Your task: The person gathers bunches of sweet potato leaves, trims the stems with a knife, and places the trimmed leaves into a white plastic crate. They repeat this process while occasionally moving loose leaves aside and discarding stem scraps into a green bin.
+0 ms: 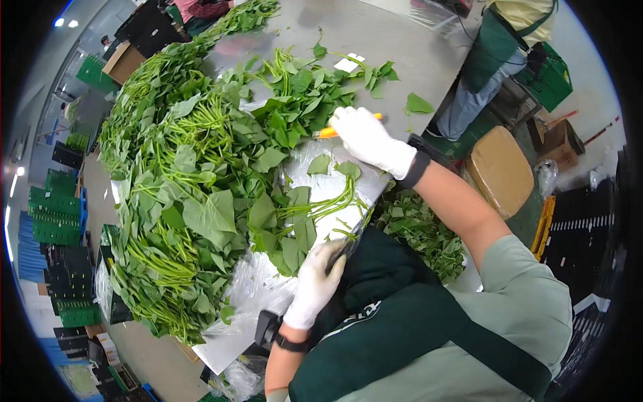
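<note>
My right hand [368,137], in a white glove, is closed around an orange utility knife [327,132] above the work surface. The knife's tip points toward the leaves. My left hand [320,278], also gloved, is near my apron with its fingers curled at a dark edge; what they hold, if anything, is hidden. Just above it, a small bunch of leafy green stems [335,201] lies on clear plastic film [258,285] with the stem ends toward me. Left of both hands spreads a big heap of leafy greens [194,201].
More cut greens [422,228] lie below the table edge beside my right arm. A loose leaf [419,104] and a white card [349,63] are on the metal table [295,30]. A person in a green apron [495,53] stands across. Green crates [57,208] are stacked at left.
</note>
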Available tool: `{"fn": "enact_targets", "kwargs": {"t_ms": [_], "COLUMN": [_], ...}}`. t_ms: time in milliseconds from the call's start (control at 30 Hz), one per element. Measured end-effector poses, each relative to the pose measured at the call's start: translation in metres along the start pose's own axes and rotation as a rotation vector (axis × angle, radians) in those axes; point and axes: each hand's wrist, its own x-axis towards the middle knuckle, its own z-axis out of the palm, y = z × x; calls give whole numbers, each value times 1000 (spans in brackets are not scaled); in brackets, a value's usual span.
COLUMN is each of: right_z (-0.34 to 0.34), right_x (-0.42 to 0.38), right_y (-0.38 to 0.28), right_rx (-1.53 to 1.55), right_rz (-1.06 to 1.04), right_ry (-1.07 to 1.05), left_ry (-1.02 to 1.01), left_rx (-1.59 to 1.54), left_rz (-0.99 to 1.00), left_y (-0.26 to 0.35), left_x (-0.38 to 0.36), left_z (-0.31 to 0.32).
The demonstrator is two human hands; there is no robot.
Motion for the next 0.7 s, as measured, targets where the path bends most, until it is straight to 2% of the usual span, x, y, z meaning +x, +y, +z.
{"fn": "enact_targets", "kwargs": {"t_ms": [33,67,133,167,200,267,400,467,533,567,633,667,700], "right_z": [-10,-22,-43,-44,-43,-36,-11,-14,-29,-43,-65,-67,-68], "right_x": [-3,-9,-27,-31,-38,-48,-57,-59,-59,-59,-61,-65,-70], "right_y": [5,6,-2,-6,-15,-32,-49,-46,-39,-38,-38,-39,-39], "right_rx": [115,106,439,548,613,612,635,1028,1112,1240,1415,1410,1459], "right_rz": [103,114,270,313,327,314,404,551,594,635,670,673,649], "right_ry": [-58,-58,-138,-266,-341,-509,-437,-160,-143,-122,-69,-63,-31], "left_ry": [6,11,-5,5,17,17,33,40,-31,-33,-92,-100,-68], "left_rx": [8,15,-8,48,104,96,23,6,-298,-297,-1257,-1257,-1485], "left_rz": [39,77,67,123,177,165,100,68,-199,-191,-305,-302,-278], "left_y": [-3,-7,-16,-21,-25,-29,-31,-31,-31,-27,-11,-4,2], "left_x": [13,22,29,29,29,28,26,26,30,36,59,69,80], "left_z": [6,12,21,24,26,27,28,29,32,33,35,37,39]}}
